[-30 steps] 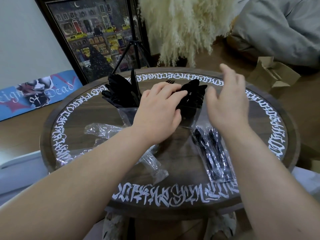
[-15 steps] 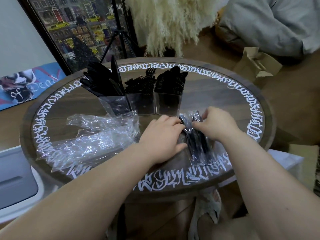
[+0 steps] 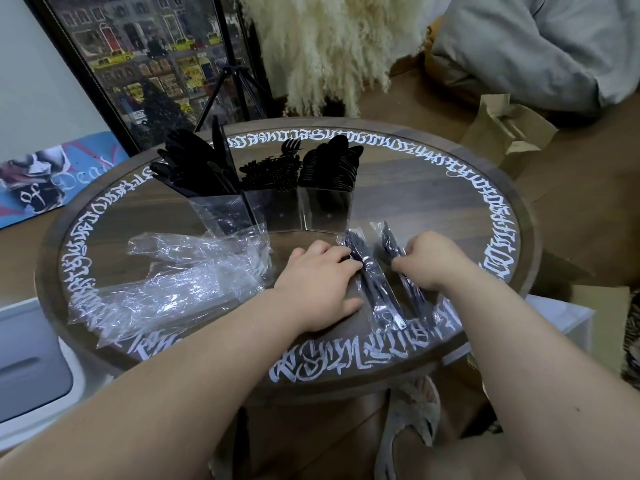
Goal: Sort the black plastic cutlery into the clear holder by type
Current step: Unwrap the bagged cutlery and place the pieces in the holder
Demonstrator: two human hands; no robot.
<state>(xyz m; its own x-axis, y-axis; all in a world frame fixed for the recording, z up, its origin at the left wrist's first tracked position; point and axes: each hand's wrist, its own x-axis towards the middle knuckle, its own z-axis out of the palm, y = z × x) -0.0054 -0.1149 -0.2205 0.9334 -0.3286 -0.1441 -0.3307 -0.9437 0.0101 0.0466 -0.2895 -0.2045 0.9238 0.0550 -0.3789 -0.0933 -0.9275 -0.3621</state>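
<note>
Clear holder (image 3: 277,211) stands at table (image 3: 433,202) centre, 12 o'clock of both hands: knives left, forks middle, spoons right. Left hand (image 3: 320,287) lies flat, fingertips touching a wrapped cutlery packet (image 3: 375,289). Right hand (image 3: 431,259), at 3 o'clock of it, pinches a second packet (image 3: 391,242)

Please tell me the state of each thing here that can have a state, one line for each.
Holder: upright, three compartments, all filled.
Left packet: flat on the table, still wrapped.
Right packet: flat, still wrapped.
Empty wrappers: crumpled, lying flat.
Left hand: fingers on the left packet.
Right hand: pinching the right packet.
Cardboard box: open.
</note>
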